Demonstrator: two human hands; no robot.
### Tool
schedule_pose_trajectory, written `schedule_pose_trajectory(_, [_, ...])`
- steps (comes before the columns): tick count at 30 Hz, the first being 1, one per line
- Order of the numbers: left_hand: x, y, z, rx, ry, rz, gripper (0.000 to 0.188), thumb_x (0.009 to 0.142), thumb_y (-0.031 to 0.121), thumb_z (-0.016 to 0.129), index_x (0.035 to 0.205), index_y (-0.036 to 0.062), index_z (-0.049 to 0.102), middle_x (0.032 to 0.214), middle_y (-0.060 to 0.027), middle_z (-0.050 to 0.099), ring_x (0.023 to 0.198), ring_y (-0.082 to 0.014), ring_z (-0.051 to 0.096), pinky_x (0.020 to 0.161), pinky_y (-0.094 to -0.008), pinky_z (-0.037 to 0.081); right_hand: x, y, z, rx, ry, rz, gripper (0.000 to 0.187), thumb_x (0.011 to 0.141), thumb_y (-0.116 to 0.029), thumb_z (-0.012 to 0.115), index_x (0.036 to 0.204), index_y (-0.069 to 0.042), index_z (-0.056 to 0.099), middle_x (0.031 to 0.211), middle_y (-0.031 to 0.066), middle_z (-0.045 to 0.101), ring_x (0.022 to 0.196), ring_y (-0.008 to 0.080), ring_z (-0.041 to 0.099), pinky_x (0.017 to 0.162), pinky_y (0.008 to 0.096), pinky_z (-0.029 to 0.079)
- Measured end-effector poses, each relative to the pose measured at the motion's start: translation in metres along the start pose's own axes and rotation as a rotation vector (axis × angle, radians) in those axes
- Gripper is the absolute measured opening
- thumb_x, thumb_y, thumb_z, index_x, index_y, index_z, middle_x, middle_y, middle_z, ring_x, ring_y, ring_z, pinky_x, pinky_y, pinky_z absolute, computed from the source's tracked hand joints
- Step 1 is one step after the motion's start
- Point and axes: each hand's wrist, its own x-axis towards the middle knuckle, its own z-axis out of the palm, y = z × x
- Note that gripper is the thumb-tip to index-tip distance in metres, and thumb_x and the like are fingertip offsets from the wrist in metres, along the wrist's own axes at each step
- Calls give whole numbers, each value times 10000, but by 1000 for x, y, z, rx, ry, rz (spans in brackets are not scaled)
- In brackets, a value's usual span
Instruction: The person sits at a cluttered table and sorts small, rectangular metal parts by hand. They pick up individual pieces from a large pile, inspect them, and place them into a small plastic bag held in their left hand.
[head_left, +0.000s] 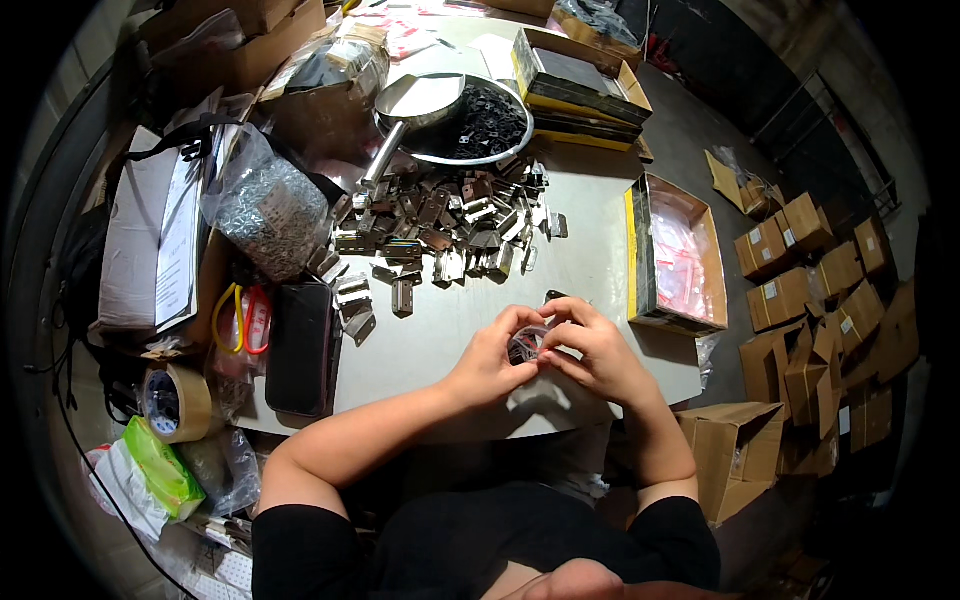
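Note:
A small clear plastic bag [524, 346] with dark contents is held between my hands close to the table's near edge. My left hand [488, 358] curls round its left side, thumb and fingers closed on it. At the other side, my right hand [598, 352] pinches the bag near its rim. What lies inside is mostly hidden by my fingers. A small dark piece [554, 296] rests just beyond my right fingertips. Farther off spreads a loose pile of metal hinge-like brackets [440, 215]. Behind it stands a round metal basin [520, 140] of small black parts, with a metal scoop [420, 105] across it.
An open box of clear, red-edged bags [675, 255] sits at right. On the left are a black phone-like case [300, 350], a bag of screws [268, 205], scissors with looped handles [238, 320] and a tape roll [176, 402]. Cardboard boxes [790, 300] cover the floor at right.

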Motion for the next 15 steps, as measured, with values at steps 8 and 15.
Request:
schedule_pose_trajectory(8, [-3, -7, -1, -197, 140, -25, 114, 976, 98, 540, 1016, -8, 545, 926, -30, 592, 897, -82, 553, 802, -231, 445, 0, 14, -6, 256, 54, 346, 153, 782, -107, 733, 875, -18, 651, 807, 56, 662, 670, 96, 582, 580, 228, 433])
schedule_pose_trajectory(15, [-5, -5, 1, -36, 168, 26, 99, 982, 114, 528, 976, 15, 538, 879, -2, 532, 789, -51, 466, 712, -203, 404, 15, 12, 13, 130, 23, 57, 162, 840, -136, 634, 857, 11, 569, 770, 134, 554, 728, 280, 559, 674, 362, 458])
